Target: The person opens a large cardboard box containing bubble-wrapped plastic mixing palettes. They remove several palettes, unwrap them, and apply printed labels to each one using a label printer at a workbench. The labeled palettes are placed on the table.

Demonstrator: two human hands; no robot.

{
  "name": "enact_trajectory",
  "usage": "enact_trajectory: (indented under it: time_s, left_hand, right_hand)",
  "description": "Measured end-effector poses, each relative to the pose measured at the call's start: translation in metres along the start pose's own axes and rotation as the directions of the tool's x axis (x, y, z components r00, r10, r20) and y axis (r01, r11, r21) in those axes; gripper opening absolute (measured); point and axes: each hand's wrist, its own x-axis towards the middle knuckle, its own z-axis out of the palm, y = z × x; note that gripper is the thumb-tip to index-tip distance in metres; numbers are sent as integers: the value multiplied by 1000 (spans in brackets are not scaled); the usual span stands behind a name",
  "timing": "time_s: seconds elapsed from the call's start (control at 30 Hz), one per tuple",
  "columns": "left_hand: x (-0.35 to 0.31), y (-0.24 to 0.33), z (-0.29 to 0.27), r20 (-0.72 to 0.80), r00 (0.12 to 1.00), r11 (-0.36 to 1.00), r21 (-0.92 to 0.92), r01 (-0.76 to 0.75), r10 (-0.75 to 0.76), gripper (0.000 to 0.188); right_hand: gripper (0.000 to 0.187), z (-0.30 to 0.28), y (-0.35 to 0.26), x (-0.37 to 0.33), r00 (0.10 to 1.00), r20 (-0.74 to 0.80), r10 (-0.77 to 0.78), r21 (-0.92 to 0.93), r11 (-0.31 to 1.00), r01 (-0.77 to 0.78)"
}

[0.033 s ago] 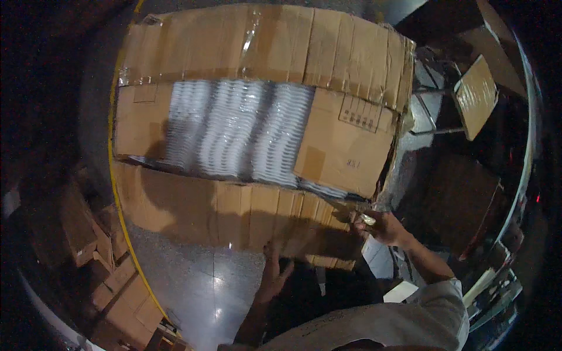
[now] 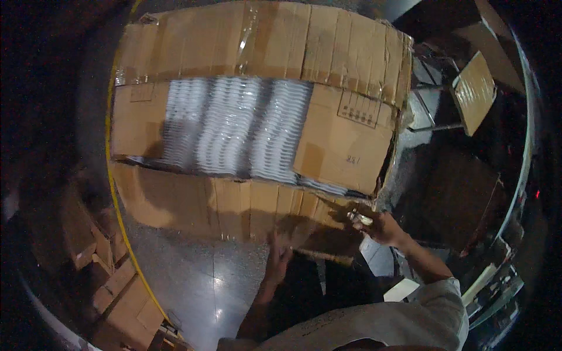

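Observation:
A large brown cardboard carton [image 2: 345,155] lies before me with its long far flap [image 2: 205,44] and near flap [image 2: 234,205] folded outward. Stacks of white, ribbed, plastic-wrapped items [image 2: 228,128] show between its two end flaps. Near the carton's right front corner, my right hand [image 2: 383,228] is closed around a small shiny metallic object [image 2: 358,217], whose exact kind I cannot make out. My left hand [image 2: 277,260] is at the near flap's lower edge, its fingers and thumb closed on the cardboard. Shadow partly hides its fingertips.
Brown cartons [image 2: 126,298] stand at the lower left beyond a yellow floor line [image 2: 130,243]. To the right, a metal-legged frame with a wrapped board [image 2: 475,93] stands by a dark carton [image 2: 462,199]. A pale block [image 2: 401,290] sits near my right elbow.
My left hand has moved slightly up and right, its thumb closing toward the fingers at the flap. The near flap's lower edge has risen a little. My right hand has shifted slightly left.

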Motion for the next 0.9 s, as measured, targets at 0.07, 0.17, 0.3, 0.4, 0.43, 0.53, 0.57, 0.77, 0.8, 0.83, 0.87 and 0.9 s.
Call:
enact_trajectory:
  time_s: [0.07, 0.17, 0.3, 0.4, 0.43, 0.53, 0.57, 0.77, 0.8, 0.83, 0.87, 0.9]
  left_hand:
    - [73, -36, 12, -131, 987, 927, -351, -130, 89, 79]
    - [152, -67, 31, -123, 969, 608, -793, 35, -216, 75]
    - [138, -71, 21, -229, 962, 532, -839, -116, -150, 60]
    - [92, -39, -16, -592, 804, 862, -435, -260, -56, 41]
    - [81, -20, -29, -730, 623, 834, -134, -536, 283, 34]
    - [59, 56, -40, -692, 312, 708, 403, -580, 650, 23]
    - [64, 88, -36, -674, 301, 707, 473, -526, 675, 22]
    - [156, 213, 14, -350, 505, 575, 711, -406, 789, 23]
    - [168, 213, 19, -335, 514, 552, 752, -359, 790, 24]
    - [179, 209, 21, -358, 483, 552, 755, -354, 799, 20]
    - [188, 204, 21, -357, 492, 557, 750, -357, 794, 16]
    - [194, 197, 19, -351, 506, 560, 749, -354, 788, 13]
  right_hand:
    - [28, 16, 21, -2, 984, 57, -169, -127, 976, 175]
    - [28, 32, 18, 2, 982, 46, -181, -422, 888, 183]
    - [44, 41, -40, 40, 852, 110, -511, -806, 456, 377]
    - [42, 56, -77, 107, 775, 96, -625, -906, 267, 327]
    - [41, 59, -82, 127, 740, 114, -663, -915, 219, 338]
    - [38, 53, -87, 177, 685, 185, -705, -916, 128, 379]
    - [36, 49, -85, 187, 738, 184, -649, -931, 127, 343]
    - [19, 13, -82, 205, 841, -11, -542, -732, 577, 362]
    - [18, 10, -84, 208, 857, -50, -513, -681, 645, 346]
    - [18, 8, -86, 210, 830, -58, -555, -617, 674, 407]
    - [18, 7, -87, 213, 798, -53, -601, -541, 689, 483]
    - [19, 6, -89, 214, 783, -87, -616, -449, 726, 521]
